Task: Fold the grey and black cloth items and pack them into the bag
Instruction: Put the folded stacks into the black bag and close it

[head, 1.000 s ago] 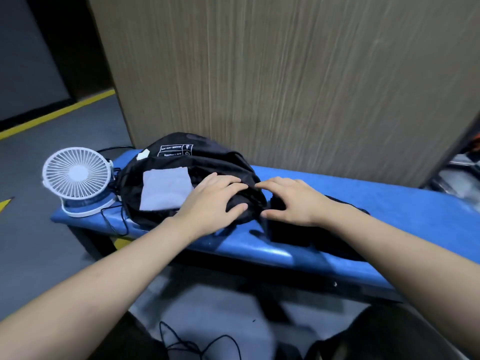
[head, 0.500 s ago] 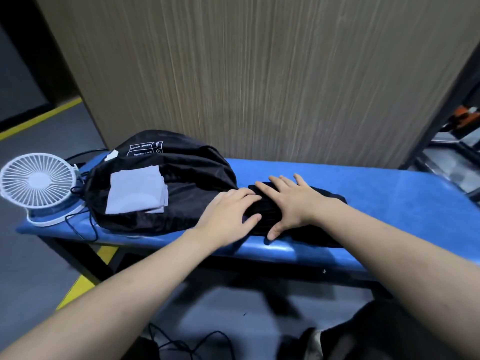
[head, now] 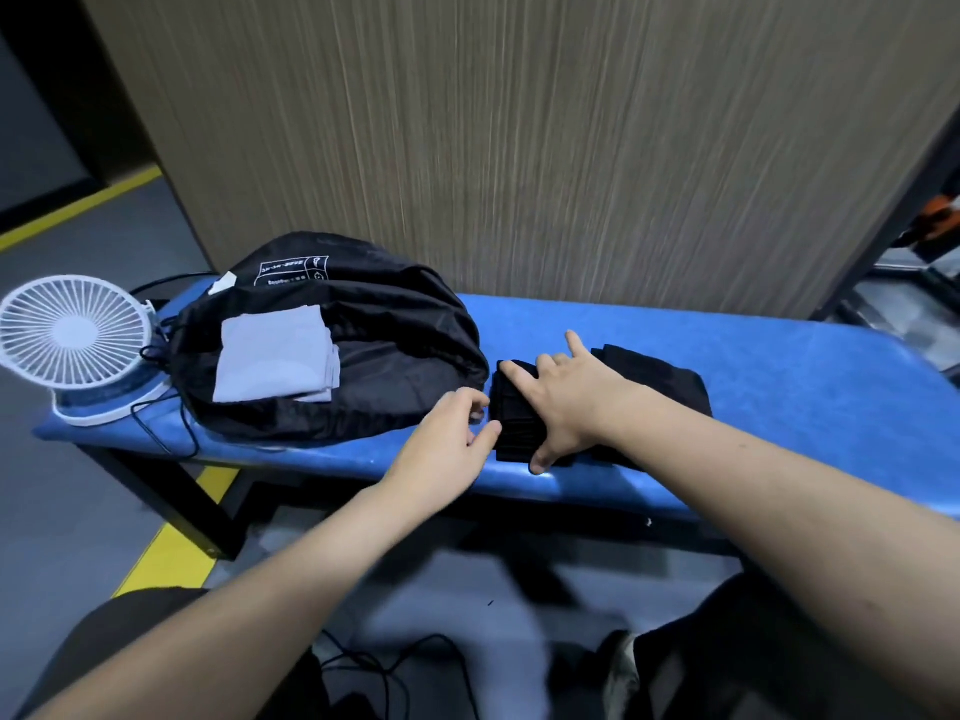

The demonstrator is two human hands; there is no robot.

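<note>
Right now right hand (head: 571, 402), fingers spread flat, presses black cloth (head: 519, 428); bag (head: 389, 366) just left; left hand (head: 447, 439) nearer, loosely curled, holding nothing.

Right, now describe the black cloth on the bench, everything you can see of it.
The black cloth is dark, matte fabric, folded into a compact stack with layered edges showing at its left end. It lies flat on the blue bench, just right of the black bag, and a looser part spreads out to the right behind the wrist. The right hand presses on it with fingers spread. The left hand is at its left edge, fingers curled; whether it touches is unclear.
</note>
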